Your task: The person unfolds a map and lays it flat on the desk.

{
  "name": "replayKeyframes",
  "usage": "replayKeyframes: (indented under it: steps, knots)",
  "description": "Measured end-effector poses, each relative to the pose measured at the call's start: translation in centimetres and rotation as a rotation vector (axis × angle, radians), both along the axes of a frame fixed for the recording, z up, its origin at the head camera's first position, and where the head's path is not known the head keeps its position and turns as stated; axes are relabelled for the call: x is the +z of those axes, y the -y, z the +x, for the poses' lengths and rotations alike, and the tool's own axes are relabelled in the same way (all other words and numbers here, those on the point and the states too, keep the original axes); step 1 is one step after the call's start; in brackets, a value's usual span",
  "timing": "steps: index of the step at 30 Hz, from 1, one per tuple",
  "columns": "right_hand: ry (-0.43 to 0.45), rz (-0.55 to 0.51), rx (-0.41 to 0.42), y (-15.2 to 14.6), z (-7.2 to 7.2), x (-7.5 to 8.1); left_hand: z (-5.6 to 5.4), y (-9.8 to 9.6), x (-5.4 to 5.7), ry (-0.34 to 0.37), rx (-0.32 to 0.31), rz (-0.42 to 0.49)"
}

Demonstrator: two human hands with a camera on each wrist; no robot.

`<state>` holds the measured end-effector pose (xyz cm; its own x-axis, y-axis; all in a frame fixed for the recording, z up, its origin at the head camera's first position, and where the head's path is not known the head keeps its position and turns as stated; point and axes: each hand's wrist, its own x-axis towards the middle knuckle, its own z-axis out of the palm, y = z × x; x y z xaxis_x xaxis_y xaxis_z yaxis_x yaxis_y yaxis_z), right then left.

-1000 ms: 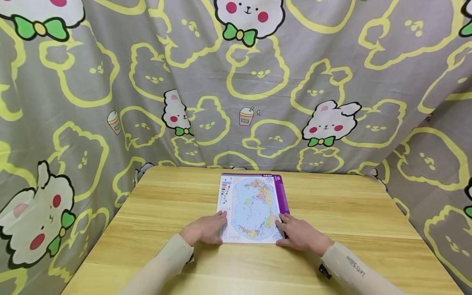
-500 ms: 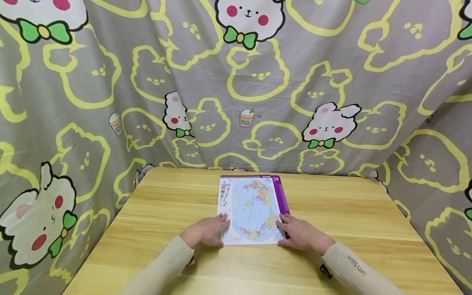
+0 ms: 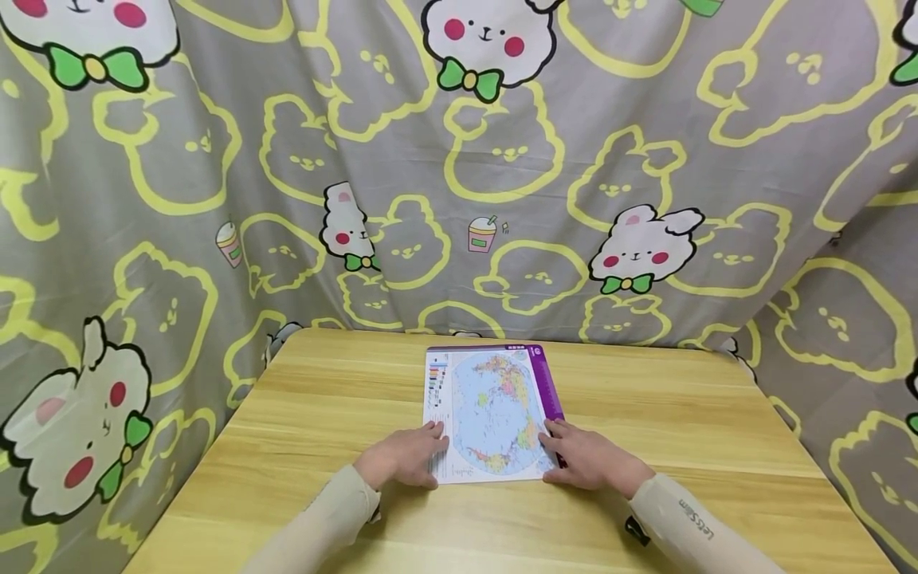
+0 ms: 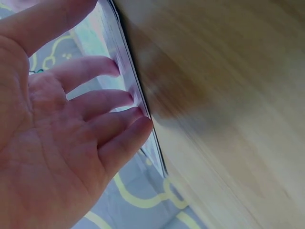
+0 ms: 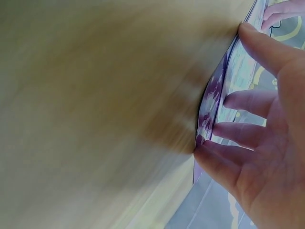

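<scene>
A thin world map [image 3: 491,414] with a purple band along its right side lies flat on the wooden table in the head view. My left hand [image 3: 409,453] rests at its near left edge, fingertips on the printed margin and thumb by the near corner. Across from it, my right hand [image 3: 590,454] touches the near right edge, over the purple band. Fingers on both hands are spread and gently bent. In the left wrist view, the fingertips of the left hand [image 4: 71,129] meet the map's edge [image 4: 136,83]. The right wrist view has the right hand [image 5: 262,143] along the purple edge [image 5: 212,98].
The light wooden table [image 3: 308,414] extends around the map on all sides. Behind it and at both sides hangs a grey curtain [image 3: 402,159] printed with yellow outlines and white rabbits. Long beige sleeves [image 3: 323,510] cover the forearms.
The whole scene sits slightly lower in the head view, curtain, table and map alike. Both hands keep their places at the map's edges.
</scene>
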<state>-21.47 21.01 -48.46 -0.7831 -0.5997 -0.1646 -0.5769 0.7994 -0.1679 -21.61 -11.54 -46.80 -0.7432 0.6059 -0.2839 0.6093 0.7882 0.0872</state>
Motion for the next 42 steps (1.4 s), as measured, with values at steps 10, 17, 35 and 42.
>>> replayKeyframes:
  steps: [10, 17, 35, 42]
  knots:
    - [-0.007, -0.012, 0.032, -0.5, -0.1, 0.0, 0.3, -0.2, -0.2, -0.008, -0.02, 0.0]
    - [-0.027, -0.018, 0.053, -0.9, -0.2, 0.1, 0.5, -0.4, -0.2, -0.03, -0.078, 0.019]
    - [-0.044, -0.018, 0.066, -1.3, -0.2, 0.3, 1.3, -0.7, -0.4, -0.008, -0.09, 0.046]
    - [-0.039, -0.008, 0.061, -1.4, -0.1, 0.3, 1.7, -0.9, -0.4, -0.029, -0.103, 0.018]
